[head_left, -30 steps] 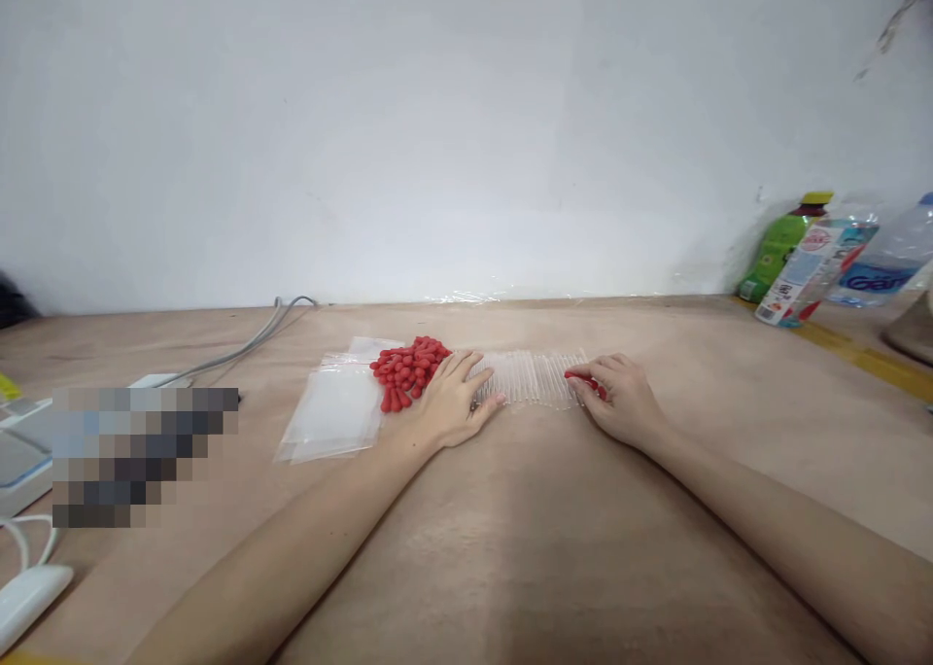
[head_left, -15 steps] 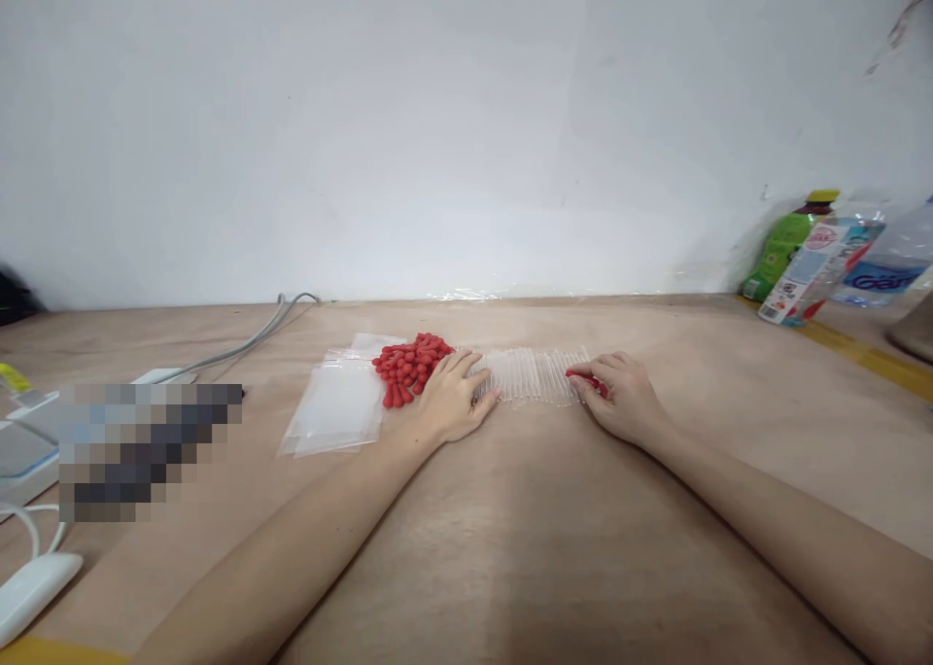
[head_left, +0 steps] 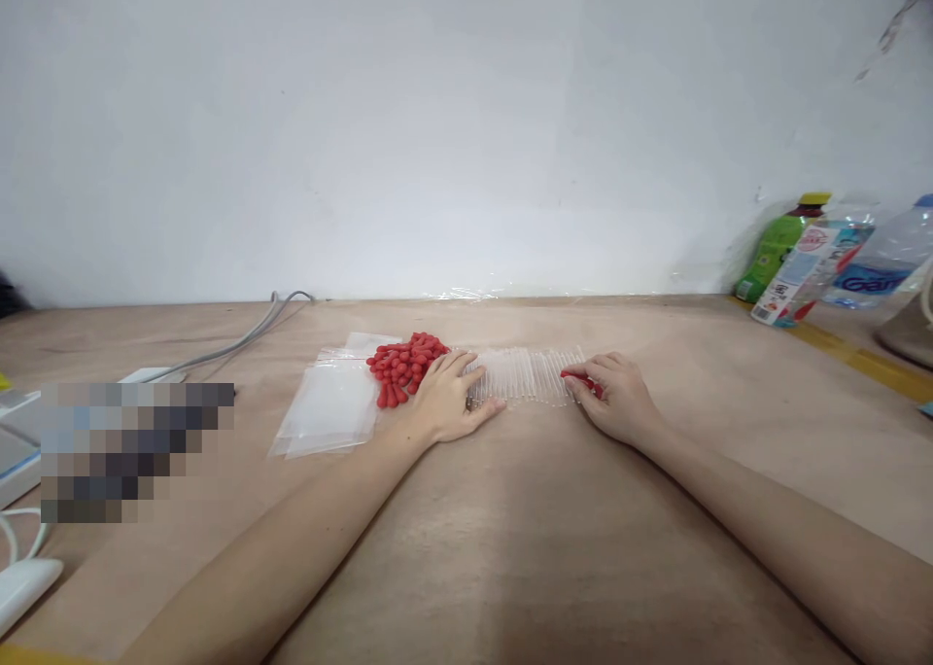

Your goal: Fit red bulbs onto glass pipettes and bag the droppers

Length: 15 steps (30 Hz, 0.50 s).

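A row of clear plastic tubes (head_left: pixel 526 375) lies side by side on the brown table (head_left: pixel 510 548). My left hand (head_left: pixel 446 400) rests flat at the row's left end, fingers spread on the tubes. At the right end my right hand (head_left: pixel 612 394) has its fingers curled round small red caps (head_left: pixel 575 377) and touches the tubes. A heap of red caps (head_left: pixel 400 364) lies just left of my left hand, next to a stack of clear zip bags (head_left: pixel 328 407).
Bottles (head_left: pixel 809 257) lie against the wall at the far right beside a yellow tape line (head_left: pixel 867 359). A grey cable (head_left: pixel 233 344), a blurred patch, white devices (head_left: pixel 15 451) and a white object (head_left: pixel 25 587) are on the left. A white wall closes the back.
Both hands stay at the ends of the tube row; my left thumb shifted slightly along the near edge. The view wobbled a little.
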{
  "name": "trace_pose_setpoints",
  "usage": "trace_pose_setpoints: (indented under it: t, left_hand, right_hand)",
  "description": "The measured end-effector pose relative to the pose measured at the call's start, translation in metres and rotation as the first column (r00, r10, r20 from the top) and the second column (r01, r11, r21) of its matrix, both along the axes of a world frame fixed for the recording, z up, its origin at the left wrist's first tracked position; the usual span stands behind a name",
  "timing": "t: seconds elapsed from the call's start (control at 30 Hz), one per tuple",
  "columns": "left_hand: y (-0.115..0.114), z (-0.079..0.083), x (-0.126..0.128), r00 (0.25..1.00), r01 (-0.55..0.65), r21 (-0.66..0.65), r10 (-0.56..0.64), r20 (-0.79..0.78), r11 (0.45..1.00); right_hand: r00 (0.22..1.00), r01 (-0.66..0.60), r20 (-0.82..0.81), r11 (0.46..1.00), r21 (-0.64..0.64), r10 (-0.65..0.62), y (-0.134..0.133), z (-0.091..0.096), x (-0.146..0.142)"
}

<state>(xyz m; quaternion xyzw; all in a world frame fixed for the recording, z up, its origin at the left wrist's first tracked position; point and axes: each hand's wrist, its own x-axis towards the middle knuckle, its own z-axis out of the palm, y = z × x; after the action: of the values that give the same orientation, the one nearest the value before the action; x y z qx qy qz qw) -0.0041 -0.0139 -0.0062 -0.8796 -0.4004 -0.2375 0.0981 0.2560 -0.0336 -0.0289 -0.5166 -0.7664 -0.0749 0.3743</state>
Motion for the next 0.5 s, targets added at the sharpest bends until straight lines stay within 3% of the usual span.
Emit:
trace_pose_setpoints:
  t: [0.27, 0.5]
  left_hand:
    - [0.005, 0.001, -0.011, 0.988, 0.116, -0.098, -0.125, -0.094, 0.988]
    - [0.005, 0.004, -0.011, 0.981, 0.141, -0.028, -0.143, -0.132, 0.99]
  right_hand:
    - [1.0, -0.027, 0.007, 1.0, -0.007, 0.027, 0.0, 0.001, 0.001]
    - [0.999, -0.035, 0.005, 0.999, 0.012, 0.035, 0.0, 0.001, 0.0]
